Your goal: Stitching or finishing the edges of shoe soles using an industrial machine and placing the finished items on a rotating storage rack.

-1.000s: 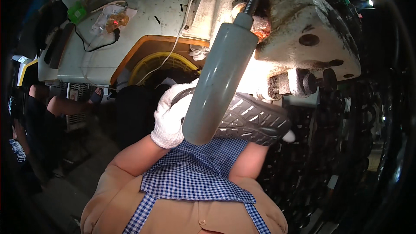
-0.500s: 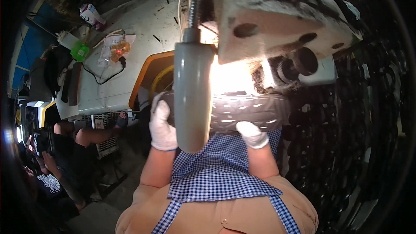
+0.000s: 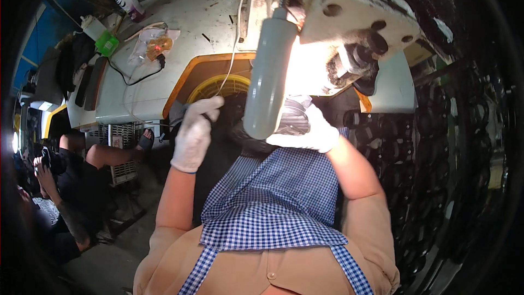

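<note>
My right hand (image 3: 316,134), in a white glove, grips a black ridged piece (image 3: 293,119) that looks like a shoe part, held above my lap under the lamp. Part of that piece is hidden behind the grey cylindrical lamp (image 3: 266,79). My left hand (image 3: 194,134), also gloved in white, is raised left of the lamp, apart from the piece. Its fingers are bent and closed; a white cord (image 3: 233,57) runs down to the fingertips, though whether they pinch it I cannot tell. Just beyond the lamp is the pale machine head (image 3: 349,13) with a dark round knob (image 3: 376,42).
A yellow basket (image 3: 218,82) sits in the table's cut-out. On the white table (image 3: 191,22) lie a plastic bag (image 3: 155,46), a black cable and a bottle with a green part (image 3: 106,43). Black sandal-like items (image 3: 404,169) fill the right side. Another person (image 3: 71,186) sits at left.
The dark piece was held level between both hands. Now my left hand has let go and moved up and left, while my right hand holds the piece, turned and further left.
</note>
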{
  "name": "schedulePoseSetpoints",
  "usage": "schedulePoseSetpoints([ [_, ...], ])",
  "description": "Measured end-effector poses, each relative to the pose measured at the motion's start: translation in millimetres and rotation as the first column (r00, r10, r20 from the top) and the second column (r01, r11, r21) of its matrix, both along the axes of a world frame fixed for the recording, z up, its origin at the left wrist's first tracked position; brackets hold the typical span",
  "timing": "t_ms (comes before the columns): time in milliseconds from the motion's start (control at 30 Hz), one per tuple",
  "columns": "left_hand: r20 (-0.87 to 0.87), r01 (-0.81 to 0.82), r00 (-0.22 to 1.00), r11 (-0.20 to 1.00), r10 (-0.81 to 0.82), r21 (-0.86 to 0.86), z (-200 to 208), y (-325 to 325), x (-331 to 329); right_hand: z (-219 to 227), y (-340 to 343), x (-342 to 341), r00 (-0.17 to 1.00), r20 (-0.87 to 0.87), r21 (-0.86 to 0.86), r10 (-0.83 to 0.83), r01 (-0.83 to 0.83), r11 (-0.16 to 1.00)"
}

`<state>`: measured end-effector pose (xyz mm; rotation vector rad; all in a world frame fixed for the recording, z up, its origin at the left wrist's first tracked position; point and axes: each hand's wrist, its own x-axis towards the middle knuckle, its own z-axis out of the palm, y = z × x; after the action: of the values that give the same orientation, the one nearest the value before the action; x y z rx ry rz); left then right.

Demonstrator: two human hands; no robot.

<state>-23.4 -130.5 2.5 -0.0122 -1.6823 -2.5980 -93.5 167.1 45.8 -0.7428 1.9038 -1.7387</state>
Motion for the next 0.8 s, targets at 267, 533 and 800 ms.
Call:
schedulePoseSetpoints([
  [267, 0.137, 0.302, 0.945, 0.953, -0.297, -0.020, 51, 105, -23, 84, 14, -38, 0.771, -0.396, 0.723, 0.500, -0.074, 0.687],
  [533, 0.059, 0.140, 0.978, 0.837, -0.201, 0.530, 6, 140, -14, -95, 89, 66, 0.697, 0.235, -0.470, -0.677, 0.691, 0.548],
  [800, 0.253, 0.044, 0.883, 0.606, -0.396, 0.795, 20, 128, 4, 36, 121, 69, 0.593, 0.038, -0.323, -0.804, 0.769, 0.552],
])
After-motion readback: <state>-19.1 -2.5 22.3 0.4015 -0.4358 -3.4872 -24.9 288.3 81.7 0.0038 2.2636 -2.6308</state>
